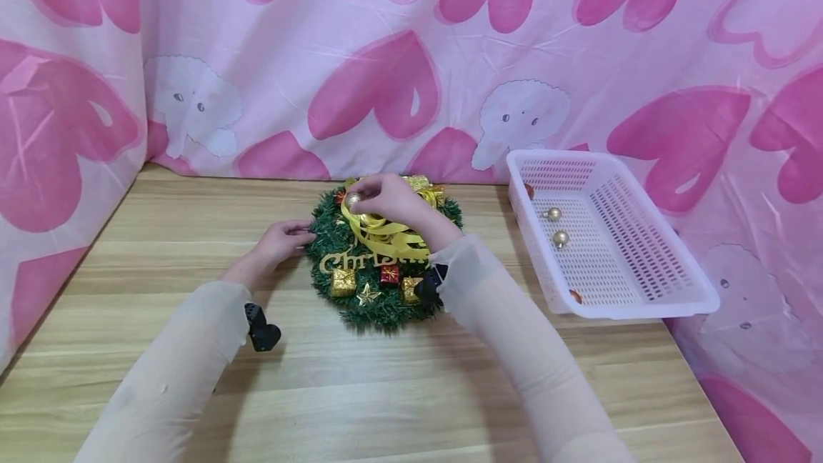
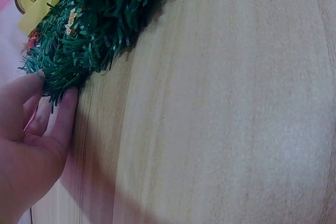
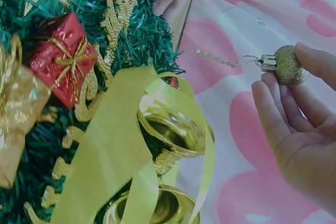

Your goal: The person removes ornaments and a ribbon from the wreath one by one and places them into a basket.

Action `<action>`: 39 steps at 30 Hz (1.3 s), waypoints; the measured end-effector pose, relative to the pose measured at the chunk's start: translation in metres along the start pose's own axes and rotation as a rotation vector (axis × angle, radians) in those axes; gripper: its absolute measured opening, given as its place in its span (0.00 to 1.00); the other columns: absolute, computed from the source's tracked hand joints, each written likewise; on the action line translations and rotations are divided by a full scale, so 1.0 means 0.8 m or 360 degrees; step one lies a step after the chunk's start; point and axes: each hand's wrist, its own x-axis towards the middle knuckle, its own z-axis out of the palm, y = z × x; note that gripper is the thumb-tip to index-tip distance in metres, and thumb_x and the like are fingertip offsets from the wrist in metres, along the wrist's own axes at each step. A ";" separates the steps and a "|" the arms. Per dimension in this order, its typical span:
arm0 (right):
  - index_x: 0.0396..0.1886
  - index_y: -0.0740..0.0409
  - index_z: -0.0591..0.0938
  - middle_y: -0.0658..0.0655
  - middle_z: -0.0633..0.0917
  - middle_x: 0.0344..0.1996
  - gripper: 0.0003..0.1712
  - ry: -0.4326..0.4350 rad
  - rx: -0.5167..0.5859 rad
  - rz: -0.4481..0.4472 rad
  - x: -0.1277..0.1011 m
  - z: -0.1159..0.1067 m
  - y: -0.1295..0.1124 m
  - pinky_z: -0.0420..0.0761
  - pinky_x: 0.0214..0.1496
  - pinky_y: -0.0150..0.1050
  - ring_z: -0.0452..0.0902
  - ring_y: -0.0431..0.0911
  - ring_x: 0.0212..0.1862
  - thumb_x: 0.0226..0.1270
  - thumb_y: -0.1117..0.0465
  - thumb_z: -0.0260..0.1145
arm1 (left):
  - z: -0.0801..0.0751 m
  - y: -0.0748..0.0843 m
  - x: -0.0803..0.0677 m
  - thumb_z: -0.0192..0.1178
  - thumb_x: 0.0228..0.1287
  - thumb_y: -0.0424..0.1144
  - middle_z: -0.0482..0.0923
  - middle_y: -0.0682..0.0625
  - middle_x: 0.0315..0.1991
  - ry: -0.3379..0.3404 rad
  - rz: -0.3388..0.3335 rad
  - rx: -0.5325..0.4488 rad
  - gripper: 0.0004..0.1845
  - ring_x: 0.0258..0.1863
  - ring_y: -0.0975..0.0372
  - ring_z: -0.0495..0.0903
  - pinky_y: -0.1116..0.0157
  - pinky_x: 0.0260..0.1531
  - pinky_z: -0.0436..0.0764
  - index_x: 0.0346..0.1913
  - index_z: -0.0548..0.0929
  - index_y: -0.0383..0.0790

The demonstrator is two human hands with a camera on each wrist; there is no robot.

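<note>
A green Christmas wreath [image 1: 384, 313] lies on the table, trimmed with small gift boxes, a gold star [image 1: 368, 294], gold "Christmas" lettering and yellow ribbon [image 3: 113, 145] with gold bells [image 3: 176, 124]. My left hand [image 1: 283, 243] pinches the needles at the wreath's left edge between thumb and fingers [image 2: 65, 116]. Over the wreath's upper left, my right hand [image 1: 392, 198] holds a small gold glitter ball ornament [image 3: 289, 66] between thumb and fingers. A thin wire trails from the ornament's cap, pointing toward the wreath in the right wrist view.
To the right stands a white perforated plastic basket [image 1: 656, 309]. Inside are gold balls [image 1: 561, 239] and a few reddish ones [image 1: 575, 296] near its walls. A pink heart-patterned cloth [image 1: 379, 91] hangs behind and beside the wooden table [image 1: 321, 406].
</note>
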 end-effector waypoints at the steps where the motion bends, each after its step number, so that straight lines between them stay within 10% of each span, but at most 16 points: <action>1: 0.53 0.57 0.80 0.56 0.83 0.44 0.22 0.0000 0.0001 -0.0001 -0.002 -0.001 -0.001 0.83 0.53 0.44 0.78 0.46 0.45 0.58 0.60 0.68 | 0.000 0.000 0.000 0.51 0.69 0.34 0.62 0.32 0.66 0.0003 -0.0007 0.0000 0.28 0.63 0.44 0.66 0.61 0.59 0.77 0.69 0.58 0.31; 25: 0.49 0.58 0.82 0.56 0.83 0.42 0.19 0.0143 0.0060 -0.0043 -0.030 -0.054 0.003 0.82 0.51 0.37 0.77 0.46 0.44 0.56 0.62 0.69 | -0.002 -0.001 -0.001 0.53 0.67 0.35 0.64 0.32 0.65 0.0016 -0.0007 0.0016 0.28 0.53 0.58 0.74 0.71 0.51 0.81 0.68 0.60 0.31; 39: 0.52 0.59 0.80 0.58 0.83 0.44 0.21 0.0245 0.0045 0.0031 -0.044 -0.079 0.016 0.82 0.50 0.36 0.78 0.46 0.45 0.57 0.62 0.68 | 0.000 -0.001 -0.001 0.51 0.69 0.34 0.60 0.32 0.67 -0.0010 -0.0017 -0.0005 0.29 0.64 0.45 0.65 0.61 0.61 0.75 0.69 0.57 0.32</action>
